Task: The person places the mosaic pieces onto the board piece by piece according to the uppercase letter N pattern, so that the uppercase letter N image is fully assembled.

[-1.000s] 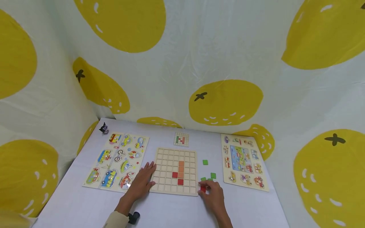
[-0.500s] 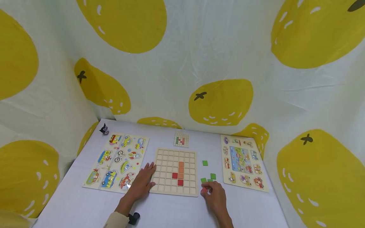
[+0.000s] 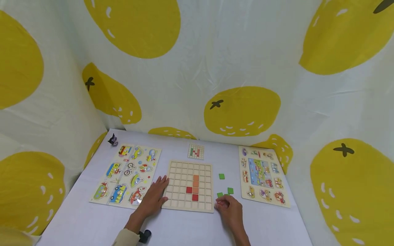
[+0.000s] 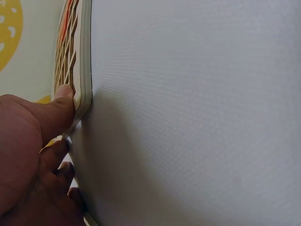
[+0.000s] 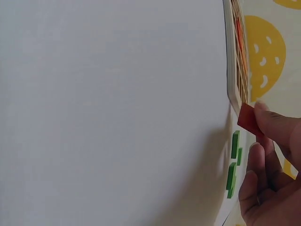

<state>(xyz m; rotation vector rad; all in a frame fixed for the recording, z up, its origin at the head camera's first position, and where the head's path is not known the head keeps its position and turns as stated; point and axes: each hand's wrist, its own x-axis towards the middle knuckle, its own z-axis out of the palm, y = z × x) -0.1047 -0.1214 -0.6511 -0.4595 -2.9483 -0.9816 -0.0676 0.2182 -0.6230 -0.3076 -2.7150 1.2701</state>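
Note:
My right hand (image 3: 231, 209) pinches a red square tile (image 5: 249, 119) between thumb and fingers, just off the right edge of a wooden grid board (image 3: 180, 169). In the right wrist view the tile is held up, tilted, above the table. My left hand (image 3: 154, 195) rests on the board's left edge with fingers extended, the thumb (image 4: 63, 101) on its rim. Set in the board's cells are two red tiles (image 3: 195, 197) and a short column of orange tiles (image 3: 196, 184). Several green tiles (image 3: 230, 190) lie beside my right hand, some partly hidden by it.
A small pattern card (image 3: 192, 156) lies behind the board. To the left is a vehicle puzzle (image 3: 123, 177); to the right, another picture puzzle (image 3: 261, 172). A small dark figurine (image 3: 113, 139) stands at the back left corner of the white table (image 3: 184, 230).
The red tile has been lifted from the table by my right hand and turned between its fingers, then brought slightly left toward the board. My left hand has stayed in place.

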